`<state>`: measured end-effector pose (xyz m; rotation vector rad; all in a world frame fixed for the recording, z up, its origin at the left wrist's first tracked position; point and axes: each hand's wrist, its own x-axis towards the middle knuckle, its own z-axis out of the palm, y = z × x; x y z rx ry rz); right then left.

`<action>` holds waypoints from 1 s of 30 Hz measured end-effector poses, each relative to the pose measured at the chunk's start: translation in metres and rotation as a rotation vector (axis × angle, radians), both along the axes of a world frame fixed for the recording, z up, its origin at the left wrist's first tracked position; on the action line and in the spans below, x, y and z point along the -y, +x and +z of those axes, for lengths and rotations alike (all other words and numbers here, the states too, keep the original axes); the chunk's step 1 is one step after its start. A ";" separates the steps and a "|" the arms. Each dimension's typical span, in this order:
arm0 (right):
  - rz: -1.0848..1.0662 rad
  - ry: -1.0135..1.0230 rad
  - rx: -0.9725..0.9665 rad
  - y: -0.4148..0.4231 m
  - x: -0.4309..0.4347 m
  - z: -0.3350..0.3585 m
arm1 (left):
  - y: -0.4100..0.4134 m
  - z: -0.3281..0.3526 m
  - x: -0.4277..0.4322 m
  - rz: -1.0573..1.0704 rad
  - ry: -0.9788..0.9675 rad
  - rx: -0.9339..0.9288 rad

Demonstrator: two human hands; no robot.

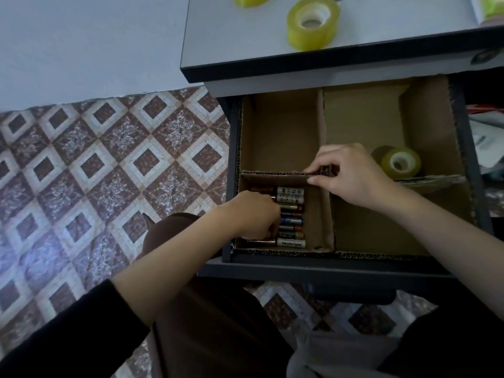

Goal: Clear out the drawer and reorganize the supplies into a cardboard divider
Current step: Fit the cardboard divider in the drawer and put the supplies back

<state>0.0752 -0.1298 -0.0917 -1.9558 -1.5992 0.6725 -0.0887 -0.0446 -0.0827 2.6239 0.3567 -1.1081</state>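
The open dark drawer point(327, 268) holds a cardboard divider point(324, 126) with several compartments. Several batteries point(290, 211) lie side by side in the near-left compartment. My left hand point(253, 214) reaches into that compartment, its fingers curled down among the batteries and hiding their left ends. My right hand point(351, 173) pinches the top edge of the cross wall where it meets the middle wall. One roll of yellowish clear tape point(399, 162) lies in the far-right compartment, just right of my right hand.
The grey desk top point(245, 45) above the drawer carries two tape rolls, one large point(312, 21) and one at the frame's top edge point(249, 0). Papers point(488, 132) lie to the drawer's right. A patterned tile floor point(109, 159) spreads out on the left.
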 end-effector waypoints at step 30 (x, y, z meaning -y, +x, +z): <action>-0.096 -0.061 0.010 0.013 0.009 0.078 | 0.001 0.094 -0.007 0.464 0.032 0.624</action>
